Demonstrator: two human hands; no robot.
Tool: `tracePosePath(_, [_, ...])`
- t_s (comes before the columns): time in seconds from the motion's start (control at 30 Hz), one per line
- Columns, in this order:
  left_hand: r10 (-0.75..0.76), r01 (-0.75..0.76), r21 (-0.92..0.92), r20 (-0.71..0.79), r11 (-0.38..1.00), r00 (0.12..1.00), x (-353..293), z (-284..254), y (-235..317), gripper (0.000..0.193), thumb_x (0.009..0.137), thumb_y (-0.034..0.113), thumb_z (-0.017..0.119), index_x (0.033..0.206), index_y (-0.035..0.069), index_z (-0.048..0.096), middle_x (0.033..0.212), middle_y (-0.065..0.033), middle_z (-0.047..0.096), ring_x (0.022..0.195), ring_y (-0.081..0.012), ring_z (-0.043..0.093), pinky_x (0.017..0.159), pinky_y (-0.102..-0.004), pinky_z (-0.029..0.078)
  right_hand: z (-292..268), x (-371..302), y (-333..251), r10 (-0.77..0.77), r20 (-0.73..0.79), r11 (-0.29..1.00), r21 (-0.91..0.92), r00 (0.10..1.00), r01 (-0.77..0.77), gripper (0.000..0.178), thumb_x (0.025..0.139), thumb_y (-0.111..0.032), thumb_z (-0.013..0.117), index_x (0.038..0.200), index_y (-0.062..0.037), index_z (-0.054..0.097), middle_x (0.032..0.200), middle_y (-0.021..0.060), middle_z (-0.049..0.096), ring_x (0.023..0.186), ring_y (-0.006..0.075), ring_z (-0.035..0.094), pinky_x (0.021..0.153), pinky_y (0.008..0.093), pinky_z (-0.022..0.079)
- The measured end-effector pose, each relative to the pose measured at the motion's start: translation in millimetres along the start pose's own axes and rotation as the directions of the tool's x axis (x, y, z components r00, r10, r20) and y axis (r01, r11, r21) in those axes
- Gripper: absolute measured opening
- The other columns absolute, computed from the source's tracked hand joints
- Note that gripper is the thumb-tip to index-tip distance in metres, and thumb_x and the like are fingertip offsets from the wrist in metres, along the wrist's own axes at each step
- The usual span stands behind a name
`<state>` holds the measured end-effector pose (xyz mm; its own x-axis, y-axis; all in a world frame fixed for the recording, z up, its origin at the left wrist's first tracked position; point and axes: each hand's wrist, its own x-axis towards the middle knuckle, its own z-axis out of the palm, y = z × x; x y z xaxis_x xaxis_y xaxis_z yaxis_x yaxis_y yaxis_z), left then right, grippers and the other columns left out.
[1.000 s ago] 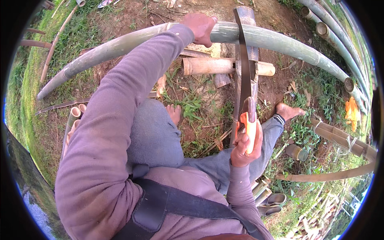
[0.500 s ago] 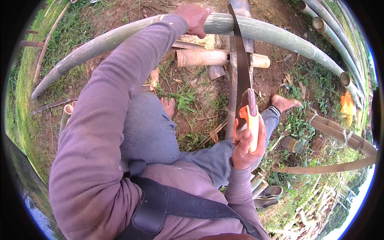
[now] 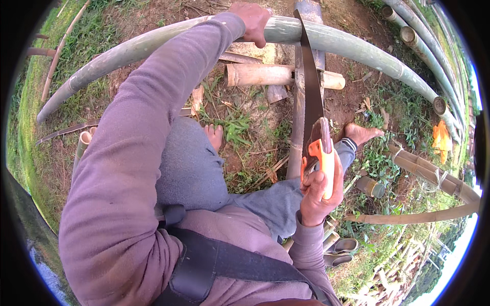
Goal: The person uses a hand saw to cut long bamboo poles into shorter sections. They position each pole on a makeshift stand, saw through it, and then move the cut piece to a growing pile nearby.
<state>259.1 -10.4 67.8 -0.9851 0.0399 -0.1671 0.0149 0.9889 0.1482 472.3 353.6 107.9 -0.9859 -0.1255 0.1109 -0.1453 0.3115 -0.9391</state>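
Observation:
A long green bamboo pole (image 3: 352, 45) lies crosswise at the far side, resting over an upright-running bamboo support. My left hand (image 3: 251, 24) is closed around this pole, left of the saw. In my right hand (image 3: 322, 196) is the orange-and-white handle of a hand saw (image 3: 311, 81). Its long dark blade points away from me, and its tip end lies across the pole just right of my left hand. Below the pole, a short cut bamboo piece (image 3: 260, 74) crosses the support (image 3: 297, 132).
Several bamboo poles (image 3: 423, 48) are stacked at the far right, near an orange plastic bag (image 3: 441, 138). Tied bamboo lengths (image 3: 434, 171) and a short bamboo section (image 3: 370, 186) lie at right. A long blade (image 3: 69, 131) rests at left. Shoes (image 3: 341, 252) and split bamboo (image 3: 388, 275) sit near right.
The saw and my right hand have shifted slightly toward me and to the right. My left hand keeps its hold on the bamboo pole.

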Motion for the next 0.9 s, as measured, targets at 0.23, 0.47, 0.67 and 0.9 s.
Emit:
tracePosePath(0.23, [-0.025, 0.025, 0.003, -0.028, 1.0, 0.999, 2, -8, 12, 0.074, 0.066, 0.036, 0.089, 0.129, 0.005, 0.068, 0.107, -0.0225, 0.077, 0.104, -0.0379, 0.076, 0.09, -0.0497, 0.06, 76, 161, 14, -0.175, -0.038, 0.984, 0.009, 0.984, 0.175, 0.033, 0.105, -0.017, 0.071, 0.131, 0.005, 0.068, 0.106, 0.0122, 0.077, 0.09, 0.0128, 0.069, 0.081, 0.0302, 0.057])
tracePosePath(0.47, [-0.055, 0.055, 0.004, -0.005, 0.998, 0.998, -5, 5, 3, 0.081, 0.069, 0.039, 0.088, 0.14, 0.01, 0.062, 0.113, -0.0208, 0.077, 0.109, -0.0375, 0.075, 0.095, -0.0526, 0.059, 2, 1, 9, -0.019, -0.002, 1.0, -0.02, 1.0, 0.019, 0.045, 0.109, -0.022, 0.064, 0.142, 0.0089, 0.06, 0.132, 0.0172, 0.071, 0.117, 0.0251, 0.072, 0.1, 0.0343, 0.056])
tracePosePath(0.67, [-0.018, 0.018, -0.031, -0.022, 0.999, 1.0, -14, 8, 26, 0.063, 0.065, 0.038, 0.09, 0.116, 0.005, 0.073, 0.107, -0.0236, 0.077, 0.103, -0.0407, 0.076, 0.089, -0.0517, 0.061, 57, 98, 29, -0.279, -0.051, 0.947, -0.181, 0.959, 0.266, 0.043, 0.107, -0.022, 0.069, 0.139, 0.0059, 0.062, 0.117, 0.0169, 0.075, 0.099, 0.0186, 0.072, 0.09, 0.033, 0.057])
tracePosePath(0.9, [-0.073, 0.073, 0.028, 0.007, 0.997, 0.997, -15, -4, 21, 0.075, 0.071, 0.035, 0.086, 0.136, 0.005, 0.064, 0.108, -0.0213, 0.077, 0.102, -0.0369, 0.077, 0.09, -0.0512, 0.061, 66, 91, 35, -0.052, -0.061, 0.993, 0.103, 0.997, 0.058, 0.038, 0.106, -0.017, 0.069, 0.135, 0.0064, 0.06, 0.12, 0.0165, 0.073, 0.106, 0.0177, 0.071, 0.092, 0.0337, 0.058])
